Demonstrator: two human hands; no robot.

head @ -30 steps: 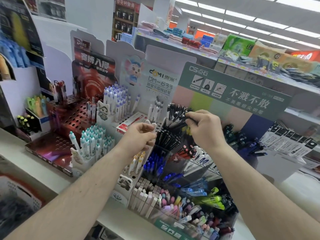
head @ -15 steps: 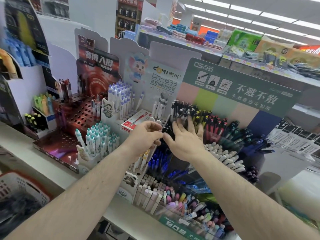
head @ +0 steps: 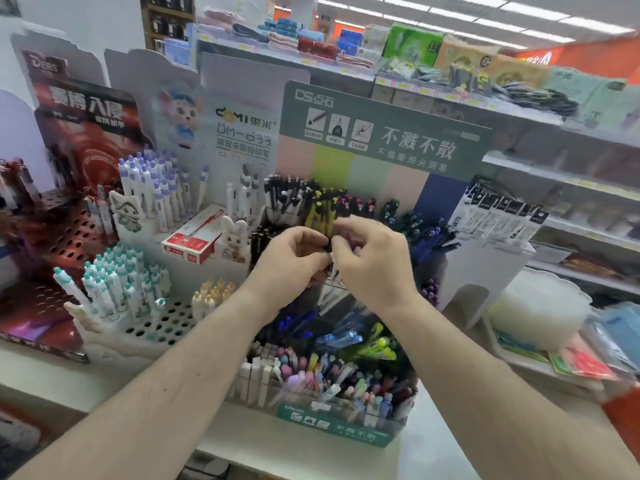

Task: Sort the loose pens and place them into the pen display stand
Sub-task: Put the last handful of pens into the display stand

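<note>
The tiered pen display stand (head: 336,426) with a green header card (head: 384,133) stands in the middle of the head view. Its rows hold black pens (head: 287,199) at the top, blue pens (head: 298,322) lower down and pastel pens (head: 311,372) at the front. My left hand (head: 291,261) and my right hand (head: 372,261) meet over the middle tier with fingers curled. Between their fingertips they pinch a small white pen (head: 332,258), mostly hidden by the fingers. More white pens (head: 334,277) show just under the hands.
A white stand to the left holds purple-capped pens (head: 156,188), teal-capped pens (head: 114,282) and a red box (head: 194,242). A red perforated stand (head: 69,237) is at far left. Hanging packets (head: 498,220) and store shelves lie to the right. The counter edge (head: 311,455) runs below.
My right hand came down from the top row of black pens, spread over the middle tier, then curled against my left hand. The left hand shifted right to meet it.
</note>
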